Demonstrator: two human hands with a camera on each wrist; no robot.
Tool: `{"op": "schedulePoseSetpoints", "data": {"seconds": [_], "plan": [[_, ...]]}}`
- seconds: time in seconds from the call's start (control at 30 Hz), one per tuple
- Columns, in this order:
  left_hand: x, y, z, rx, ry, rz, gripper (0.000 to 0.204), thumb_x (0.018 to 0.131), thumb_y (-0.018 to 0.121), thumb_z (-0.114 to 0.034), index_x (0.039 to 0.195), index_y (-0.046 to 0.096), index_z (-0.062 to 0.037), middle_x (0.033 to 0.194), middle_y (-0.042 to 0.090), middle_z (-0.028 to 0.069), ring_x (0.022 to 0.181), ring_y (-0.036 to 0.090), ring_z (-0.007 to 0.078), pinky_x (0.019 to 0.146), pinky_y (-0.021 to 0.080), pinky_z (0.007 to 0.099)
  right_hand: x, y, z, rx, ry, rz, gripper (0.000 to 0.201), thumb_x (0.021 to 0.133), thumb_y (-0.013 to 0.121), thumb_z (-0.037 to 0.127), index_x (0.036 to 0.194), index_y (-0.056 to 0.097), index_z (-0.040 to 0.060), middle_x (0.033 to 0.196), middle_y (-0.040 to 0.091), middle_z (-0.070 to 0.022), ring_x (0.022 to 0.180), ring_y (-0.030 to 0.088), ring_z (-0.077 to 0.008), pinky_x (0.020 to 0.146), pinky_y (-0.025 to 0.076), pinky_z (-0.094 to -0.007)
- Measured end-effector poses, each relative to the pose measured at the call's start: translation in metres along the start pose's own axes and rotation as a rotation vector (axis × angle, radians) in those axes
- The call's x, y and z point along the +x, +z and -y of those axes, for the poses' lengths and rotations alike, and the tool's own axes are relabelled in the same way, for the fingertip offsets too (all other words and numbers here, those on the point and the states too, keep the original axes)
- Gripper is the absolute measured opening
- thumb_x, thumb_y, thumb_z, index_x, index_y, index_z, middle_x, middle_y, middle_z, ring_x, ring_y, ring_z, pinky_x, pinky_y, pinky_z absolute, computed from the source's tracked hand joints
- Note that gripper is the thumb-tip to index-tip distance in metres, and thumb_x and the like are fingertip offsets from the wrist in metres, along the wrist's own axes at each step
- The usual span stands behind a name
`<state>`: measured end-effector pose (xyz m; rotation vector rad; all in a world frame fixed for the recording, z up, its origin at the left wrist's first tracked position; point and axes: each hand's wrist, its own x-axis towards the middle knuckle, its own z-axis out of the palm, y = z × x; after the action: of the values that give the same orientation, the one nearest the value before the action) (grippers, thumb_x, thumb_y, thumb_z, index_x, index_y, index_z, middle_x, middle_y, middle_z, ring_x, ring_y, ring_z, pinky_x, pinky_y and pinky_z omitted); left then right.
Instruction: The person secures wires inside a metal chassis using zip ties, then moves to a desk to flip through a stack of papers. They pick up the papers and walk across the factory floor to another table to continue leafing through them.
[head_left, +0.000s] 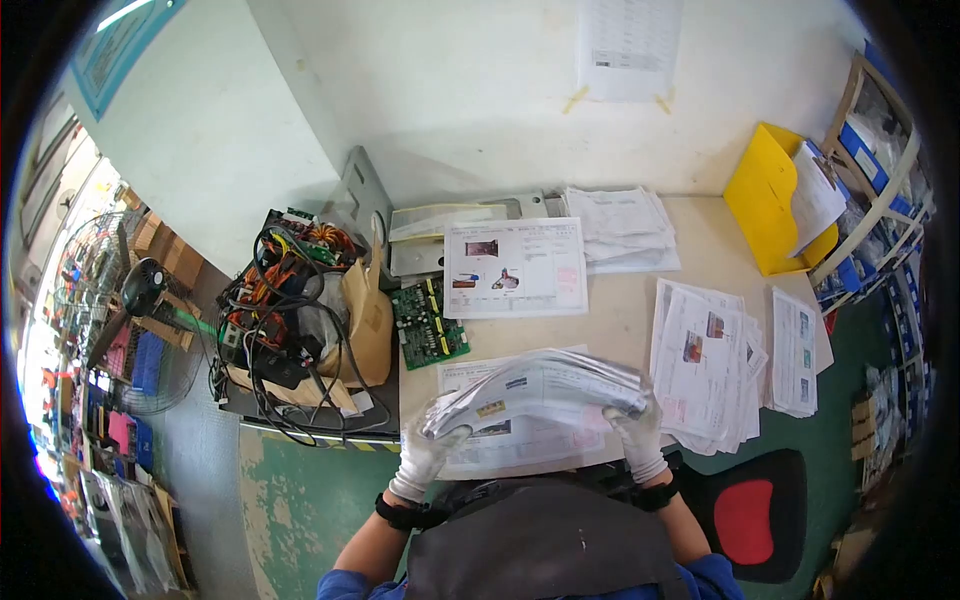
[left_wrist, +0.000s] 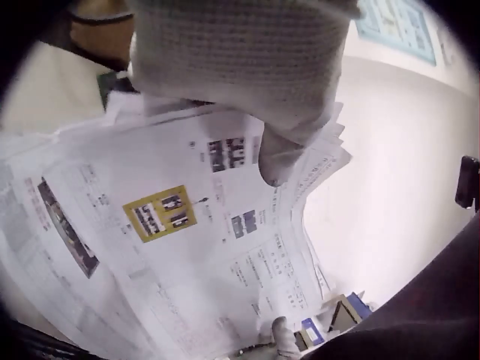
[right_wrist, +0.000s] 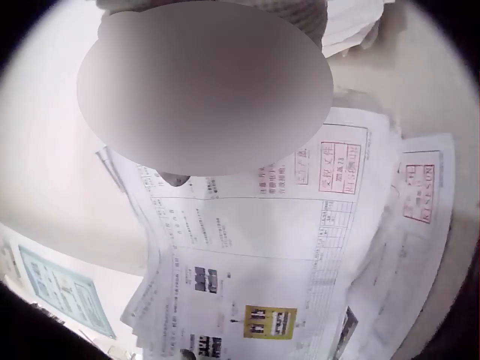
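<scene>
White painted wall (head_left: 480, 100) backs beige rectangular tabletop (head_left: 620, 325); bare strip runs along the left side of fanned stack of white printed sheets (head_left: 700, 395). Thick bowed paper sheaf (head_left: 545, 385), printed white, spans both hands above tabletop near its front edge. White-gloved left hand (head_left: 428, 452) pinches its left end; white-gloved right hand (head_left: 638, 440), the right end.

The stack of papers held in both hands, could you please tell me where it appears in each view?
Head: the stack of papers is below centre, between the left hand and right hand.
Left wrist: the stack of papers fills the middle.
Right wrist: the stack of papers is lower middle.
Shared landmark: the blue-edged poster, top left in head, top right in left wrist, bottom left in right wrist.
</scene>
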<state>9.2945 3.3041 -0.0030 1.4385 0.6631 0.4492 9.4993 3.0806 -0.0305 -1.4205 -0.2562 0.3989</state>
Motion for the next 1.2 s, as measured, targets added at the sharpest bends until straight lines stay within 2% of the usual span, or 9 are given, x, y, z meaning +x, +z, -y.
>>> {"op": "schedulePoseSetpoints", "data": {"seconds": [0.17, 0.27, 0.33, 0.47, 0.53, 0.8, 1.07, 1.17, 1.2], "plan": [[0.003, -0.003, 0.003, 0.036, -0.02, -0.015, 0.049, 0.075, 0.07, 0.001, 0.122, 0.052, 0.0026, 0.114, 0.061, 0.0098, 0.104, 0.058, 0.0158, 0.092, 0.045, 0.0283, 0.005, -0.005, -0.006, -0.063, -0.099, 0.039, 0.049, 0.071, 0.072, -0.002, 0.116, 0.05, -0.0003, 0.104, 0.06, -0.0062, 0.093, 0.058, -0.0138, 0.082, 0.048, -0.0263], [0.009, -0.002, 0.004, 0.159, 0.212, -0.01, 0.04, 0.076, 0.07, -0.001, 0.114, 0.057, 0.0043, 0.106, 0.064, 0.0076, 0.095, 0.06, 0.013, 0.087, 0.048, 0.0258, 0.009, -0.011, -0.011, -0.037, 0.001, 0.059, 0.046, 0.072, 0.073, -0.001, 0.113, 0.051, -0.0008, 0.101, 0.061, -0.0064, 0.091, 0.059, -0.0139, 0.082, 0.048, -0.0259], [0.005, 0.006, -0.015, 0.06, -0.024, 0.014, 0.039, 0.077, 0.068, -0.001, 0.115, 0.058, 0.0029, 0.113, 0.062, 0.0122, 0.105, 0.059, 0.0169, 0.092, 0.046, 0.0278, 0.011, -0.021, -0.025, -0.032, 0.04, 0.079, 0.045, 0.073, 0.073, 0.0, 0.112, 0.052, -0.0013, 0.099, 0.062, -0.0065, 0.09, 0.059, -0.0138, 0.082, 0.048, -0.0257], [0.004, 0.006, -0.007, -0.094, -0.017, -0.02, 0.041, 0.077, 0.067, -0.001, 0.116, 0.057, 0.0036, 0.11, 0.063, 0.0122, 0.104, 0.059, 0.0181, 0.092, 0.046, 0.0281, 0.007, -0.017, -0.029, 0.001, 0.023, -0.004, 0.041, 0.076, 0.073, 0.004, 0.111, 0.052, -0.003, 0.098, 0.062, -0.0072, 0.088, 0.059, -0.0132, 0.08, 0.048, -0.0256], [-0.002, 0.008, -0.019, -0.032, 0.175, -0.017, 0.04, 0.077, 0.068, -0.002, 0.115, 0.057, 0.0052, 0.109, 0.063, 0.0133, 0.104, 0.059, 0.0195, 0.092, 0.046, 0.0289, 0.001, -0.015, -0.011, 0.019, -0.028, -0.044, 0.041, 0.077, 0.073, 0.006, 0.111, 0.052, -0.0036, 0.099, 0.062, -0.0074, 0.089, 0.059, -0.013, 0.08, 0.048, -0.0255], [0.004, 0.007, 0.008, 0.041, 0.148, -0.006, 0.069, 0.073, 0.075, -0.009, 0.131, 0.04, 0.0049, 0.124, 0.054, 0.0165, 0.116, 0.052, 0.022, 0.1, 0.042, 0.0323, 0.01, -0.023, -0.019, -0.223, -0.086, 0.084, 0.05, 0.07, 0.071, -0.001, 0.116, 0.053, -0.001, 0.113, 0.058, -0.013, 0.104, 0.056, -0.0212, 0.091, 0.047, -0.0318], [0.015, -0.013, 0.025, 0.461, 0.352, 0.128, 0.039, 0.08, 0.066, -0.012, 0.113, 0.057, 0.0075, 0.123, 0.055, 0.0183, 0.115, 0.054, 0.0257, 0.098, 0.043, 0.0332, 0.018, -0.034, -0.024, -0.411, -0.292, 0.2, 0.032, 0.079, 0.065, 0.003, 0.109, 0.056, -0.0009, 0.111, 0.06, -0.0113, 0.102, 0.057, -0.0177, 0.087, 0.047, -0.0291], [0.009, -0.008, 0.028, -0.114, 0.091, 0.039, 0.033, 0.084, 0.061, -0.015, 0.108, 0.059, 0.0083, 0.118, 0.057, 0.0202, 0.111, 0.056, 0.0284, 0.098, 0.044, 0.0342, 0.005, -0.022, -0.003, -0.076, -0.018, 0.071, 0.029, 0.082, 0.062, 0.005, 0.11, 0.057, -0.0001, 0.103, 0.062, -0.0104, 0.097, 0.058, -0.0157, 0.086, 0.046, -0.0296], [0.004, -0.002, -0.003, -0.608, -0.003, 0.117, 0.031, 0.085, 0.061, -0.012, 0.11, 0.06, 0.0063, 0.115, 0.06, 0.0185, 0.107, 0.059, 0.0255, 0.095, 0.045, 0.0325, 0.005, -0.023, 0.001, -0.084, 0.003, 0.068, 0.029, 0.082, 0.062, 0.005, 0.11, 0.057, -0.0001, 0.103, 0.062, -0.0104, 0.097, 0.058, -0.0157, 0.086, 0.046, -0.0296]]}}
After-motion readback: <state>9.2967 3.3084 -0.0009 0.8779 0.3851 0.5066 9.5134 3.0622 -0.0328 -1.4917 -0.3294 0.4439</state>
